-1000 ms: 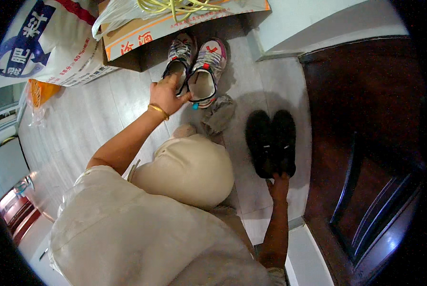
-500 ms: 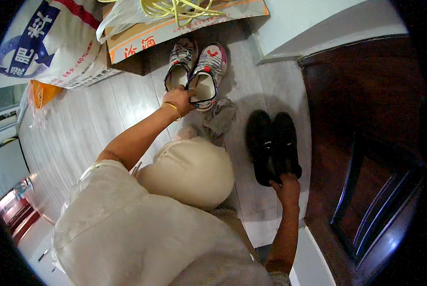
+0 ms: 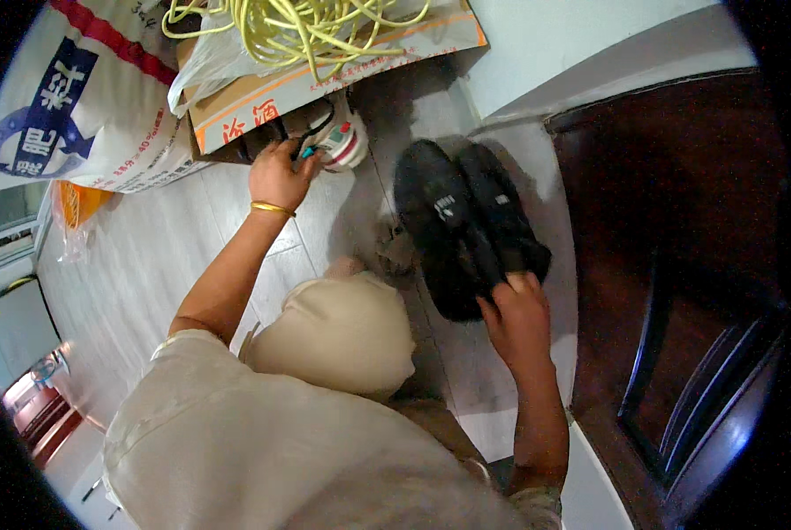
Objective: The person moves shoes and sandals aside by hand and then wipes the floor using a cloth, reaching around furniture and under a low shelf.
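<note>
My right hand (image 3: 519,318) grips a pair of black shoes (image 3: 448,221) at the heels, fingers inside the openings. Their toes point away from me, and they look lifted above the floor. My left hand (image 3: 279,179) is closed at the dark-edged heel of a sneaker, mostly hidden by the hand and the cardboard box. Just right of it shows the white and red heel of the other sneaker (image 3: 347,148), its front under the box's overhanging flap. A crumpled grey cloth (image 3: 395,252) lies on the floor between my knee and the black shoes.
The cardboard box (image 3: 325,79) at the far side carries a plastic bag and a coil of yellow cord (image 3: 298,31). A large white sack (image 3: 104,97) stands left of it, an orange bag (image 3: 79,205) below. A dark wooden door (image 3: 661,194) borders the right.
My left hand has moved the sneakers forward and left, under the box's flap. The right hand has raised the black shoes and carried them forward and left.
</note>
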Motion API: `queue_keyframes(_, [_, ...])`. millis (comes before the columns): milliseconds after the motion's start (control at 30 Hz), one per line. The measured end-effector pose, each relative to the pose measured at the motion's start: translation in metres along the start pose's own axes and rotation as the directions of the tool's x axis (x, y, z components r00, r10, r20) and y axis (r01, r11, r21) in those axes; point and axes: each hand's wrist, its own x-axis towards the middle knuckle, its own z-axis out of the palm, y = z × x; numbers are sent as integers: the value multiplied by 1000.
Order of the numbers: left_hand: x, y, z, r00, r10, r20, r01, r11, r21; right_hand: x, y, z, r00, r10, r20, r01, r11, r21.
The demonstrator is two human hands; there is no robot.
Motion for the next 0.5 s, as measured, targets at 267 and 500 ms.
queue_keyframes(267, [41,-27,19,989,-1,-145,35,972,234,140,2,58,949,-210,-235,175,971,-161])
queue_keyframes(500, [82,-104,72,880,438,-184,-341,852,397,211,-19,86,903,-218,-370,200,976,-85])
